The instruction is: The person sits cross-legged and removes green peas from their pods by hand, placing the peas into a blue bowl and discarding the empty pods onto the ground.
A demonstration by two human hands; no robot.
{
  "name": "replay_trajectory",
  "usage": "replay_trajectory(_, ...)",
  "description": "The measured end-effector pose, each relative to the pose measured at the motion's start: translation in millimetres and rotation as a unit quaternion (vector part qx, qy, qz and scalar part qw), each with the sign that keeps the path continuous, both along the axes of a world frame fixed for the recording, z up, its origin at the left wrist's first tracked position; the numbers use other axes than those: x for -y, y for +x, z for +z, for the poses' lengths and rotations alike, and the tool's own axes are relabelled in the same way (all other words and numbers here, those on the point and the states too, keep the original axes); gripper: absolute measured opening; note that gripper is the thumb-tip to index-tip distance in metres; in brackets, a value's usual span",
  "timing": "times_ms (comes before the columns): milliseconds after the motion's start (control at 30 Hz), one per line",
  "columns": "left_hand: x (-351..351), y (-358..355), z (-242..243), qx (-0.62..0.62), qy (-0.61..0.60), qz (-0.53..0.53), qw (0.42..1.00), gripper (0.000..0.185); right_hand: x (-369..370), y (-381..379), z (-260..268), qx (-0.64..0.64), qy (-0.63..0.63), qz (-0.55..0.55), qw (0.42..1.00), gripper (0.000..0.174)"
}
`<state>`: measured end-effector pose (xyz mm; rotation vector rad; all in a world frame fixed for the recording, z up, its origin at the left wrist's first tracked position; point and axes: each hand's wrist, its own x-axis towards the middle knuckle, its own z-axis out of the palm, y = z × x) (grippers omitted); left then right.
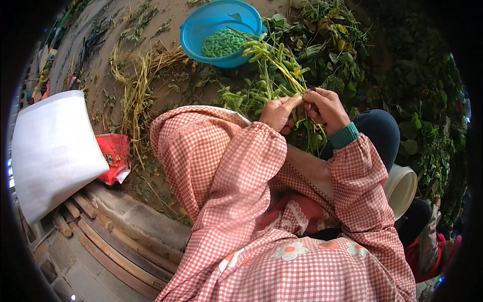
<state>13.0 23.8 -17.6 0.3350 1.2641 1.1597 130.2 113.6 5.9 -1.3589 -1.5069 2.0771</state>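
My left hand (pixel 277 113) grips a green bean stalk (pixel 291 77) with plump pods, probably soybean. Right beside it, my right hand (pixel 327 107) pinches at the same plant, its fingertips meeting the left thumb. Whatever small part lies between the fingertips is hidden. The stalk's upper end leans over the near right rim of a blue plastic basin (pixel 209 19). Shelled green beans (pixel 222 43) cover part of the basin's bottom. More podded stems (pixel 241 96) lie on the ground just past my left hand.
A large heap of leafy bean plants (pixel 411 120) fills the right side. Dry stalks (pixel 137 102) litter the ground at left, near a white sack (pixel 56 147), a red packet (pixel 115 158) and wooden poles (pixel 120 260). Behind my right knee are a whitish bucket (pixel 402 188) and another person's leg (pixel 417 219).
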Motion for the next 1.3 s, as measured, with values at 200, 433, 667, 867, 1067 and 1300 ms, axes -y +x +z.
replay_trajectory(200, -0.5, 1.0, 0.9, 0.076, -0.056, -0.017, 0.995, 0.022, -2.7, 1.2, -1.2, 0.009, 0.107, 0.017, 0.994, 0.013)
replay_trajectory(433, 2.4, -2.2, -8.2, 0.032, -0.105, -0.042, 0.993, 0.026, -13.5, 3.3, -2.1, 0.037, 0.161, -0.012, 0.986, 0.022)
replay_trajectory(667, -3.5, -18.7, -18.6, 0.057, -0.039, 0.104, 0.992, 0.034, -11.3, 8.8, 6.6, 0.002, 0.14, 0.06, 0.988, 0.02)
replay_trajectory(867, -6.1, -20.1, -24.3, 0.112, -0.03, 0.105, 0.988, 0.024, -9.9, 10.1, 9.7, -0.012, 0.123, 0.072, 0.99, 0.018)
replay_trajectory(1067, -2.9, -16.5, -26.2, 0.056, -0.022, 0.08, 0.995, 0.021, -15.4, 11.2, -2.9, 0.049, 0.242, 0.07, 0.967, 0.022)
replay_trajectory(1300, 2.1, -15.3, -20.2, 0.094, -0.05, 0.076, 0.991, 0.024, -18.8, 13.0, -6.3, 0.043, 0.22, 0.049, 0.973, 0.024)
